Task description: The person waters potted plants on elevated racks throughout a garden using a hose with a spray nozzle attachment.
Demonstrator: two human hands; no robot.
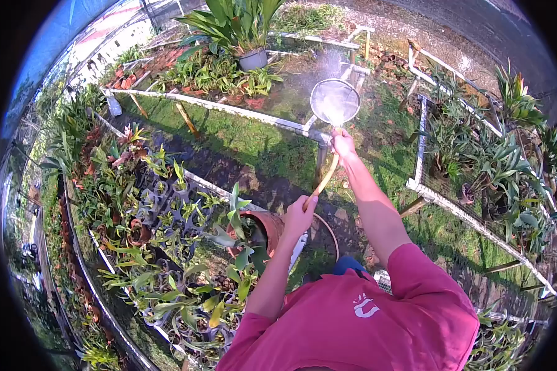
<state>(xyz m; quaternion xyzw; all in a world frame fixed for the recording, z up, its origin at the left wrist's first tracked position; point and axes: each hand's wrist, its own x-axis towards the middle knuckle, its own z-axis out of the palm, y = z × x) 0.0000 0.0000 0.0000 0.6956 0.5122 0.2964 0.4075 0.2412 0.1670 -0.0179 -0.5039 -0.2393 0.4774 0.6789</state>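
My right hand (342, 143), arm stretched forward, is closed around the front end of a yellowish hose (327, 176). Just past that hand is a round, dark-rimmed disc (335, 101) with white water spray across it; whether it is fixed to the hose I cannot tell. Mist rises beyond its upper edge. Lower down and nearer my body, my left hand (300, 213) grips the same hose. From there a thinner-looking stretch of hose curves down beside my legs. A reddish-brown pot (265, 229) stands close to the left hand.
Dense potted plants (167, 247) fill a bench on the left. Another bench (470, 136) of plants runs along the right. Ahead, a white-edged frame (229, 110) crosses in front of me, with a large leafy plant in a grey pot (252, 60) behind it. Mossy ground lies between.
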